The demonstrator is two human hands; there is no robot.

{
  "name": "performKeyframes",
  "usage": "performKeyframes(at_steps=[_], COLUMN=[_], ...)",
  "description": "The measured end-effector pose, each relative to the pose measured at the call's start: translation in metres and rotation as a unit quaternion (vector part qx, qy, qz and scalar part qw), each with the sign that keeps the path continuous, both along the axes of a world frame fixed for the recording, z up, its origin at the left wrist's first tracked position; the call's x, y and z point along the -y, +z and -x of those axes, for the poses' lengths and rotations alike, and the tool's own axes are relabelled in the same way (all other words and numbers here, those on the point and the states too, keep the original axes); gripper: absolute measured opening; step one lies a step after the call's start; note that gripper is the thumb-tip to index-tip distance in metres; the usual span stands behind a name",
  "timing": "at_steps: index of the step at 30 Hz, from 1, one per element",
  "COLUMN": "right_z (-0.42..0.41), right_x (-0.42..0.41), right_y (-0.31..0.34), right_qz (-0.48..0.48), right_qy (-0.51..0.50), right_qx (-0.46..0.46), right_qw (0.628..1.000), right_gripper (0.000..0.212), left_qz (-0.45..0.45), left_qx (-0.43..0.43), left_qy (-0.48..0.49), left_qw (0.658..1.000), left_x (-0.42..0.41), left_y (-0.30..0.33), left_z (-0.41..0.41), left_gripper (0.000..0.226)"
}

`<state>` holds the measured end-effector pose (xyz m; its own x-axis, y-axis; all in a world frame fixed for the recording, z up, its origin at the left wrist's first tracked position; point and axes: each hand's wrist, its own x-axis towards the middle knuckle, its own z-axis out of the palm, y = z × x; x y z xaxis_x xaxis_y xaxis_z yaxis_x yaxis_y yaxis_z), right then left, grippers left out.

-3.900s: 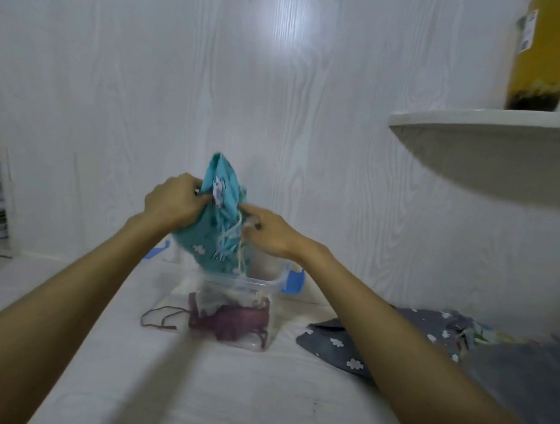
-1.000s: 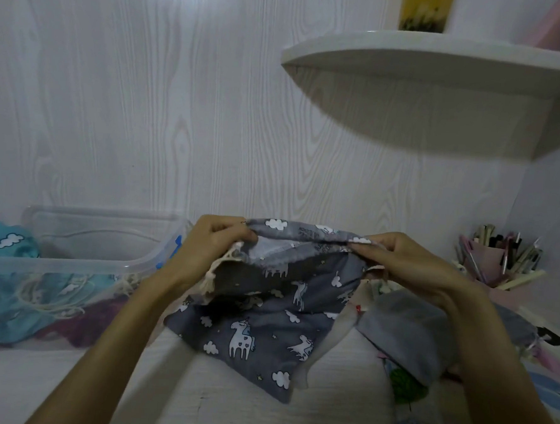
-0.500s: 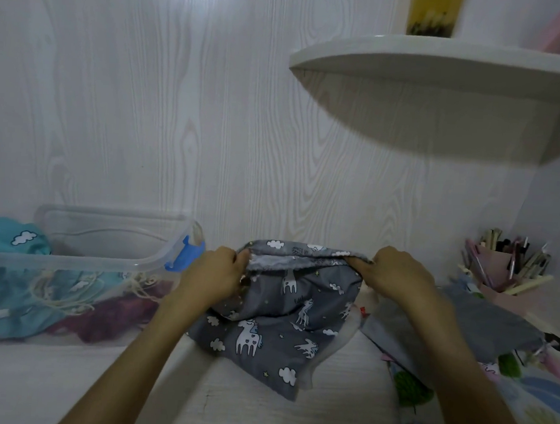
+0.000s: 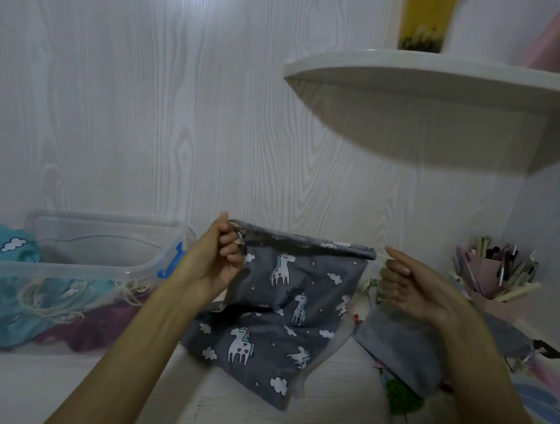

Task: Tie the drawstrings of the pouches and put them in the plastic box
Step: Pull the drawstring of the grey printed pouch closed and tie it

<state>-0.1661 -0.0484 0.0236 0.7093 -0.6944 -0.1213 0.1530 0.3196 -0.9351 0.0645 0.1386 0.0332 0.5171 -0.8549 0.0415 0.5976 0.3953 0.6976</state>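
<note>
Crosswise between the hands runs the grey pouch (image 4: 286,297) mouth: left hand (image 4: 214,267) grips one corner, right hand (image 4: 405,285) (fingers curled) pinches the drawstring (image 4: 382,255) beyond the other.

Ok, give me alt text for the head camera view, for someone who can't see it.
Two bare hands hold a grey unicorn-print pouch up over a white table, the left hand and right hand each pinching a drawstring end. On the left, a clear plastic box holds a teal cloud-print pouch.
</note>
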Motion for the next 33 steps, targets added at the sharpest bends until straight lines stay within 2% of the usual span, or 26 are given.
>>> performKeyframes(at_steps=[3,7,10,13,15,16,18,20,21,22,23,24,25,26,27,28,29,30,31,32,33], right_z=[0.0,0.012,0.025,0.028,0.024,0.021,0.013,0.004,0.001,-0.002,-0.004,-0.006,-0.008,-0.01,-0.011,-0.012,-0.011,-0.009,-0.006,-0.004,-0.003], right_x=[0.008,0.016,0.025,0.029,0.025,0.022,0.015,0.005,0.001,-0.004,-0.007,-0.008,-0.01,-0.011,-0.009,-0.008,-0.009,-0.011,-0.019,-0.029,-0.04], right_y=[0.001,0.002,-0.007,-0.012,-0.011,-0.009,-0.005,0.0,0.002,0.002,0.002,0.0,-0.001,-0.004,-0.005,-0.001,0.005,0.014,0.023,0.03,0.036], right_qz=[-0.027,-0.121,-0.161,-0.179,-0.151,-0.119,-0.037,0.053,0.116,0.191,0.26,0.31,0.339,0.36,0.387,0.418,0.435,0.429,0.419,0.423,0.429], right_qy=[-0.085,-0.209,-0.267,-0.311,-0.329,-0.328,-0.3,-0.265,-0.241,-0.208,-0.165,-0.119,-0.076,-0.05,-0.044,-0.044,-0.04,-0.015,0.043,0.119,0.203], right_qx=[0.079,0.196,0.225,0.242,0.222,0.191,0.099,-0.027,-0.118,-0.23,-0.342,-0.437,-0.512,-0.557,-0.576,-0.559,-0.513,-0.451,-0.395,-0.38,-0.394], right_qw=[0.993,0.95,0.923,0.902,0.905,0.918,0.948,0.962,0.956,0.931,0.888,0.836,0.786,0.746,0.719,0.714,0.739,0.783,0.817,0.814,0.787], right_gripper=[0.061,0.048,0.043,0.042,0.041,0.041,0.04,0.039,0.037,0.037,0.035,0.032,0.027,0.024,0.028,0.032,0.035,0.037,0.041,0.047,0.057], left_qz=[-0.006,0.027,0.054,0.076,0.062,0.032,-0.04,-0.113,-0.169,-0.241,-0.32,-0.389,-0.442,-0.47,-0.475,-0.456,-0.415,-0.365,-0.327,-0.309,-0.307], left_qx=[0.009,-0.035,-0.039,-0.036,-0.012,0.028,0.144,0.275,0.38,0.507,0.623,0.705,0.744,0.757,0.764,0.768,0.764,0.753,0.737,0.737,0.752], left_qy=[0.066,0.176,0.28,0.307,0.308,0.303,0.268,0.23,0.231,0.246,0.274,0.295,0.292,0.28,0.268,0.248,0.224,0.175,0.093,-0.004,-0.096], left_qw=[0.998,0.983,0.958,0.948,0.949,0.952,0.952,0.927,0.879,0.79,0.659,0.514,0.407,0.357,0.345,0.374,0.44,0.518,0.584,0.601,0.575], left_x=[-0.002,-0.01,-0.027,-0.036,-0.036,-0.035,-0.032,-0.028,-0.027,-0.028,-0.028,-0.029,-0.032,-0.033,-0.033,-0.033,-0.034,-0.036,-0.037,-0.039,-0.041], left_y=[-0.003,0.002,0.015,0.026,0.029,0.03,0.028,0.026,0.022,0.016,0.01,0.008,0.007,0.006,0.007,0.011,0.015,0.019,0.023,0.025,0.025], left_z=[-0.003,-0.018,-0.025,-0.014,-0.004,0.0,0.004,0.009,0.012,0.014,0.015,0.016,0.019,0.021,0.022,0.025,0.028,0.031,0.035,0.04,0.048], left_gripper=[0.04,0.037,0.037,0.035,0.035,0.034,0.034,0.037,0.04,0.042,0.043,0.039,0.031,0.025,0.031,0.037,0.039,0.04,0.042,0.048,0.057])
